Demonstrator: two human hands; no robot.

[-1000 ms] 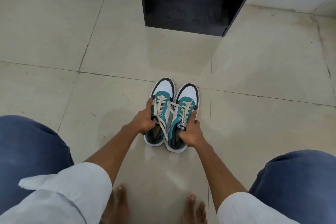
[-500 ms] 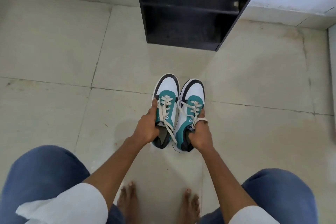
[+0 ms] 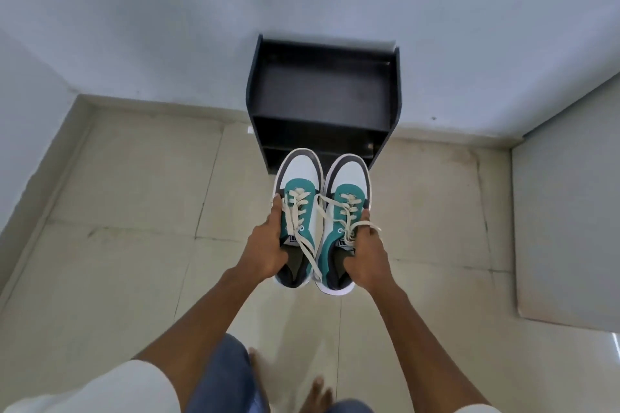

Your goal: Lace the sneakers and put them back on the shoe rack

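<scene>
Above the tiled floor, near the dark shoe rack, two laced sneakers are held side by side: the left sneaker gripped by the left hand, the right sneaker by the right hand.

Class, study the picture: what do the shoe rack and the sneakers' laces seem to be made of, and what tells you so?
Shoe rack: probably laminated board, matt black; flat panels with square edges, dull sheen. It could be painted wood.
Laces: seemingly woven fabric such as cotton, cream, matt; flat strips that bend and hang limp.
</scene>
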